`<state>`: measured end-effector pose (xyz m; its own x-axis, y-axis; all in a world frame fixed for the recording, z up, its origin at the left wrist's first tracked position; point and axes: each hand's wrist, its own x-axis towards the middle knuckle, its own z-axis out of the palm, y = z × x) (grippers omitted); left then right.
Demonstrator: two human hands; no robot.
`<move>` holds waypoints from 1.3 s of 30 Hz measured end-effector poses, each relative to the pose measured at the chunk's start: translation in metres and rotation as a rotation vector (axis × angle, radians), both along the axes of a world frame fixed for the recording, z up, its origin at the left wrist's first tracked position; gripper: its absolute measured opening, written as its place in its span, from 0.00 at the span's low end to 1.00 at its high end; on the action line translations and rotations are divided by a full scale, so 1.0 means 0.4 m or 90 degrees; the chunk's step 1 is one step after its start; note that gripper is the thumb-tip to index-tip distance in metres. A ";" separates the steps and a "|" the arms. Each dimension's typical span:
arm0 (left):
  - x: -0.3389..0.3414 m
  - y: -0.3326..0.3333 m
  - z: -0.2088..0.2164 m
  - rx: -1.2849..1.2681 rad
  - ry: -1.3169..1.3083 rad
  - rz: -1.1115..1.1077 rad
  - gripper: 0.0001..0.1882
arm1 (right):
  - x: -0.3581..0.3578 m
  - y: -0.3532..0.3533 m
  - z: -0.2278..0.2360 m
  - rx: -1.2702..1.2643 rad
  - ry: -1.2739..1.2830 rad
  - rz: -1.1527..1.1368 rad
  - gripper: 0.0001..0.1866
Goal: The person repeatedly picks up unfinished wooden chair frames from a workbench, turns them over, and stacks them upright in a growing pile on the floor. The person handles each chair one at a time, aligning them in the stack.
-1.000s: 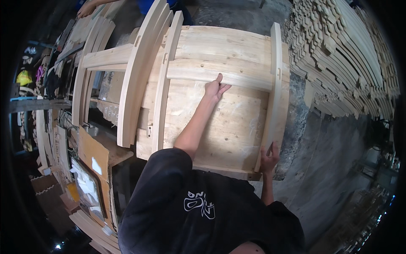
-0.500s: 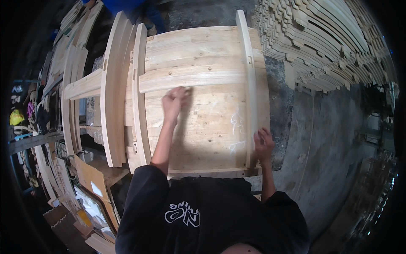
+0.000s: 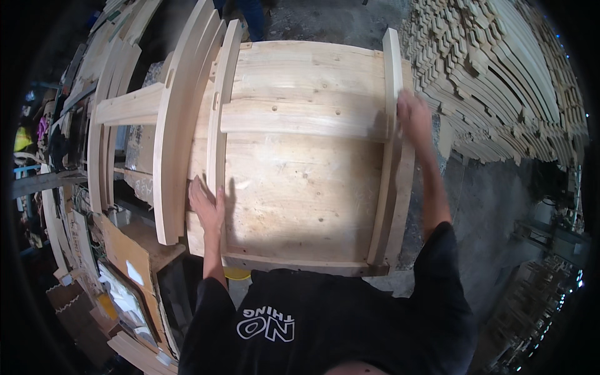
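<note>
A pale wooden frame lies on a broad wooden panel point(image 3: 300, 212) in front of me. Its left rail point(image 3: 216, 150) has a slot in its face, and its crosspiece point(image 3: 294, 119) runs over to the right rail point(image 3: 379, 231). My left hand point(image 3: 209, 206) rests against the left rail's lower part, fingers stretched and thumb apart. At the outer side of the right rail's upper half is my right hand point(image 3: 415, 119). Its fingers look bent but are smeared by motion, so whether they grip the rail cannot be told.
Further slotted wooden rails point(image 3: 172, 137) stand left of the frame. A tall stack of shaped wooden slats point(image 3: 494, 81) rises at the far right. Cardboard point(image 3: 128, 250) leans at the lower left. Someone's leg point(image 3: 253, 15) shows at the top.
My left hand has gone from the middle of the panel to the left rail. My right hand has moved up along the right rail. The view has shifted slightly.
</note>
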<state>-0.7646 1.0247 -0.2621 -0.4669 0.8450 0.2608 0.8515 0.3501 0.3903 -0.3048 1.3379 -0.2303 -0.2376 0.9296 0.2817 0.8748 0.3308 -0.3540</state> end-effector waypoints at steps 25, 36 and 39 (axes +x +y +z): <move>-0.017 -0.009 0.020 -0.043 -0.003 -0.004 0.38 | -0.047 0.333 -0.033 -0.074 -0.240 -0.031 0.17; -0.021 0.002 -0.011 -0.103 -0.058 -0.003 0.34 | -0.088 0.340 -0.086 0.049 -0.212 -0.043 0.19; -0.019 0.020 -0.017 -0.129 -0.193 0.077 0.29 | -0.083 0.323 -0.165 0.155 0.020 -0.068 0.23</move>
<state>-0.7723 1.0325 -0.2689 -0.5970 0.7991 -0.0709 0.6553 0.5368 0.5314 -0.3378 1.4670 -0.2961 -0.1292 0.8532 0.5053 0.8995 0.3153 -0.3024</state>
